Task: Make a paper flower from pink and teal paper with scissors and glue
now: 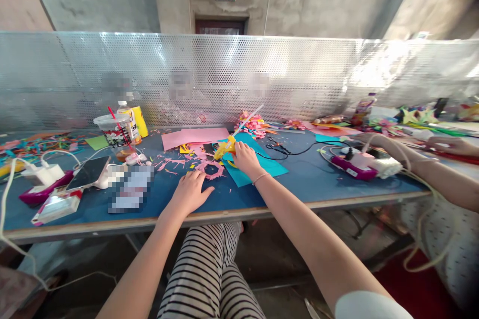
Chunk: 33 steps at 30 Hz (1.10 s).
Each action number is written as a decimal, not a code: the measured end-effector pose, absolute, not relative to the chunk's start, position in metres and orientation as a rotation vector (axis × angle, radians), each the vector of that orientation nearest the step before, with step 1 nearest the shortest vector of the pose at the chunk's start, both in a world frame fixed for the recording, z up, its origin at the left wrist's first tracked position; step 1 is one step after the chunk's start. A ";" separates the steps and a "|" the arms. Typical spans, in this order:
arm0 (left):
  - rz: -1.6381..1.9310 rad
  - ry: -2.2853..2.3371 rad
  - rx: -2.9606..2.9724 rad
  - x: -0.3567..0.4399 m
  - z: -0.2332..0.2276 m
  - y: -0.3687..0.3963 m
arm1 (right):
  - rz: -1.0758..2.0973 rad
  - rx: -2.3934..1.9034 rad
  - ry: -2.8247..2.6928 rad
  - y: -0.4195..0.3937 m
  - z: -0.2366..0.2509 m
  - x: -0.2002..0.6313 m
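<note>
A long blue worktable (307,179) runs across the view, backed by a perforated metal screen (239,75) that shuts this bench off from the far side; on the table, a teal paper sheet (258,167) lies flat in front of the person, seemingly as a working mat, and pink paper sheets (194,136) lie behind it, within reach; a phone (88,172) rests tilted on a stand at the left, its screen facing the seat, beside a plastic cup with a red straw (114,134) and a yellow-labelled bottle (130,119) set back from the cutting area; a purple-and-white device with cables (355,165) sits to the right, near a co-worker's forearm (419,164) that reaches in from that side; black scissors (275,144) lie apart from both hands, beyond the teal sheet. The right hand (245,159) is closed around a yellow paper flower on a white stick (226,147), holding it low over the teal sheet with the stick slanting up and away, which keeps the bloom steady near the table; the left hand (190,193) lies open, palm down and fingers spread on the bare blue surface, gripping nothing, just beside pink paper scraps (209,168) scattered between the two hands.
</note>
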<state>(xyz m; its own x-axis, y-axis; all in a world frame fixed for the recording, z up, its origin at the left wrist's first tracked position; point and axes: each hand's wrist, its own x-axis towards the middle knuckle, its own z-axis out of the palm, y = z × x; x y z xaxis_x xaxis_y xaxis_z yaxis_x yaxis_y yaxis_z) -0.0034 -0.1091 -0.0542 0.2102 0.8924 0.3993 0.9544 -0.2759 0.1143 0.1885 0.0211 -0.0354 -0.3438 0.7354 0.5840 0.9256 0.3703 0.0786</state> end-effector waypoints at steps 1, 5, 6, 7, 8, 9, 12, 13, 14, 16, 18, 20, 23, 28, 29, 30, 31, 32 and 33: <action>-0.587 -1.790 -2.317 -0.003 -0.054 -0.109 | -0.561 -1.436 -2.188 0.021 -0.035 0.189; -0.578 -1.793 -2.311 -0.003 -0.054 -0.110 | -0.574 -1.423 -2.206 0.022 -0.035 0.191; -0.575 -1.794 -2.311 -0.003 -0.054 -0.110 | -0.575 -1.418 -2.211 0.022 -0.036 0.191; -0.572 -1.797 -2.313 -0.003 -0.054 -0.110 | -0.575 -1.413 -2.216 0.022 -0.036 0.191; -0.570 -1.804 -2.313 -0.003 -0.054 -0.109 | -0.574 -1.407 -2.221 0.023 -0.036 0.191; -0.567 -1.811 -2.312 -0.003 -0.054 -0.109 | -0.574 -1.401 -2.224 0.023 -0.036 0.192; -0.564 -1.829 -2.309 -0.003 -0.054 -0.109 | -0.576 -1.394 -2.219 0.023 -0.036 0.192; -0.563 -1.830 -2.310 -0.003 -0.054 -0.109 | -0.576 -1.397 -2.216 0.023 -0.036 0.192; -0.563 -1.828 -2.312 -0.003 -0.054 -0.109 | -0.576 -1.400 -2.215 0.023 -0.036 0.192; -0.562 -1.825 -2.312 -0.003 -0.054 -0.109 | -0.575 -1.408 -2.214 0.024 -0.036 0.192; -0.558 -1.823 -2.310 -0.003 -0.054 -0.110 | -0.573 -1.404 -2.212 0.024 -0.036 0.191; -0.554 -1.824 -2.306 -0.003 -0.054 -0.110 | -0.566 -1.392 -2.214 0.024 -0.036 0.191; -0.547 -1.827 -2.303 -0.003 -0.054 -0.110 | -0.551 -1.406 -2.210 0.023 -0.035 0.190; -0.553 -1.830 -2.309 -0.004 -0.055 -0.109 | -0.512 -1.449 -2.146 0.022 -0.030 0.195; -0.557 -1.828 -2.315 -0.004 -0.055 -0.109 | -0.502 -1.434 -2.144 0.023 -0.028 0.197; -0.561 -1.826 -2.322 -0.004 -0.055 -0.109 | -0.496 -1.415 -2.148 0.023 -0.027 0.199; -0.567 -1.821 -2.329 -0.004 -0.055 -0.109 | -0.495 -1.395 -2.156 0.023 -0.025 0.201; -0.573 -1.814 -2.336 -0.004 -0.055 -0.110 | -0.501 -1.378 -2.166 0.023 -0.024 0.203; -0.578 -1.806 -2.341 -0.004 -0.055 -0.110 | -0.511 -1.363 -2.179 0.023 -0.023 0.204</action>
